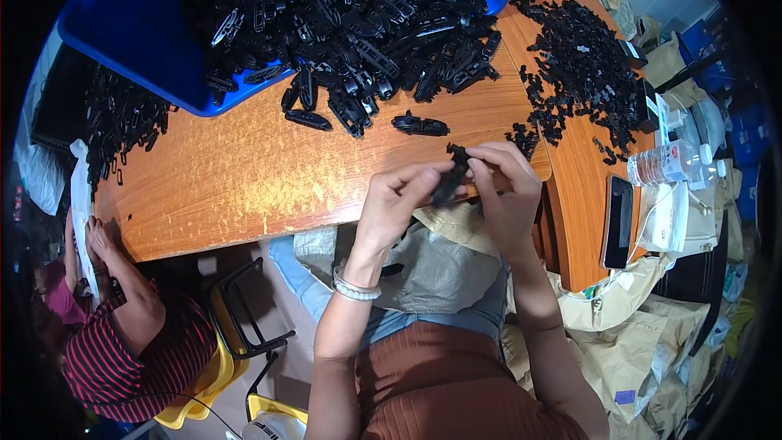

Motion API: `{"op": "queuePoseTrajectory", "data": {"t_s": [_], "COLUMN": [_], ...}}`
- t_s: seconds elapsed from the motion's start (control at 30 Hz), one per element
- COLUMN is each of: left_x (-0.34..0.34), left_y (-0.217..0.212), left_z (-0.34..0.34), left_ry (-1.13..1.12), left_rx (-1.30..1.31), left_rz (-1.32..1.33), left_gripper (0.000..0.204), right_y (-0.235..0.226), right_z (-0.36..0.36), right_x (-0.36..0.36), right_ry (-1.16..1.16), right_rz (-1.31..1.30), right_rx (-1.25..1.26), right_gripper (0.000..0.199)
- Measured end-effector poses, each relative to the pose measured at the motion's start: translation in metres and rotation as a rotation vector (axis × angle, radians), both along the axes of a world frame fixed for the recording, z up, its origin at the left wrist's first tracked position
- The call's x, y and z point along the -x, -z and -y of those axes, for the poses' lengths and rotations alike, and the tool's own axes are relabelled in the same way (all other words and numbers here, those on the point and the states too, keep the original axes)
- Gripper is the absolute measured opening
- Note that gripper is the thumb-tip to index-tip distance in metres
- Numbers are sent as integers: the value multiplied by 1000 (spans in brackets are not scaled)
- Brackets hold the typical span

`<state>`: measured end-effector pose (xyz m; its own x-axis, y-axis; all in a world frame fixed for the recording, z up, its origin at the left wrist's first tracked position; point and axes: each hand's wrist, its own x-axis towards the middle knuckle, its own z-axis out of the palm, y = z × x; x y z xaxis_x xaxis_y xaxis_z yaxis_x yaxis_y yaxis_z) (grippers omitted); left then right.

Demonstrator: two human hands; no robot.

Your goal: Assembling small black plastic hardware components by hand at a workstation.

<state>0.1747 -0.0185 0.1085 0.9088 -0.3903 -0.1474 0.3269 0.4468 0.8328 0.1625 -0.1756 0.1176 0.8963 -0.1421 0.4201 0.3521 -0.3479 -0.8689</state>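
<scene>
Over the table's near edge, a small dark plastic part (450, 182) is held between my two hands. My left hand (395, 200) grips it from the left, thumb and fingers closed. My right hand (509, 189) pinches at its upper right end, where a small piece shows at the fingertips; I cannot tell whether that piece is separate. Just beyond my hands, one oblong black plastic part (420, 124) lies on the wooden table (244, 171). Farther off, a big heap of similar oblong parts (350, 33) spills from a tipped blue bin (122, 41).
Small black pieces (582, 57) are piled at the right, beside a clear plastic bottle (664, 165) and a phone (619, 220). More black parts (122, 118) lie at the far left. A person in a striped top (142, 350) sits lower left, near a black chair frame (244, 310).
</scene>
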Motion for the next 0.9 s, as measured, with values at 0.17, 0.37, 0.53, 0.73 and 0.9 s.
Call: {"op": "queuePoseTrajectory", "data": {"t_s": [0.17, 0.37, 0.53, 0.73, 0.9], "left_x": [9, 7, 10, 9, 9], "left_y": [-2, 5, 1, 3, 2], "left_z": [17, -2, -7, -13, -22], "left_ry": [-181, -58, -43, -78, -34], "left_rx": [142, -228, -152, -135, -384], "left_rz": [19, 139, 73, 78, 143], "left_gripper": [42, 27, 21, 19, 18], "right_y": [1, -2, -2, 5, 11], "right_z": [-4, 2, 3, 5, 1], "right_x": [0, 0, 3, 0, 11], "right_ry": [-83, -178, -193, -248, -366], "right_rz": [20, 184, 347, 261, -451], "right_rx": [6, 220, 502, 366, -188], "right_gripper": [12, 15, 20, 27, 26]}}
